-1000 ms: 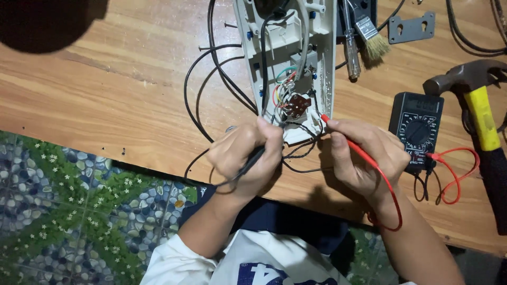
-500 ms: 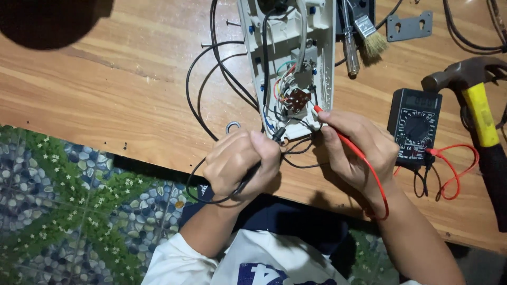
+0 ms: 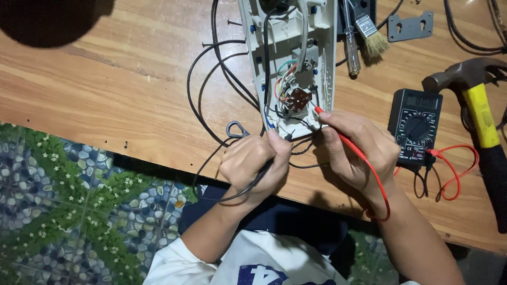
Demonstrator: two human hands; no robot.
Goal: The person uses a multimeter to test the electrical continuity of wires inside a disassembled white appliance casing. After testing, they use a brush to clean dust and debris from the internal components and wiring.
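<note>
My right hand (image 3: 359, 153) pinches a red probe (image 3: 343, 138) between thumb and fingertips, its tip just ahead of the fingers, touching the brown switch (image 3: 299, 98) inside an opened white casing (image 3: 290, 68). My left hand (image 3: 253, 163) is closed around a black probe (image 3: 264, 171), gripped like a pen, its tip at the casing's near edge, just beyond my knuckles. Both probes look light, stiff and slim, best held well back on the plastic shaft; their leads are soft and trail freely. The thin coloured wires (image 3: 282, 79) around the switch look fragile.

The red lead (image 3: 377, 179) loops over my right wrist and runs to a black meter (image 3: 415, 126) just to the right of that hand. Past the meter lies a hammer (image 3: 478, 105) with a yellow handle. Beyond my right hand are a screwdriver (image 3: 351, 45), a brush (image 3: 369, 34) and a metal plate (image 3: 411, 26). Black cables (image 3: 211, 84) curl ahead of my left hand on the wooden table (image 3: 105, 89).
</note>
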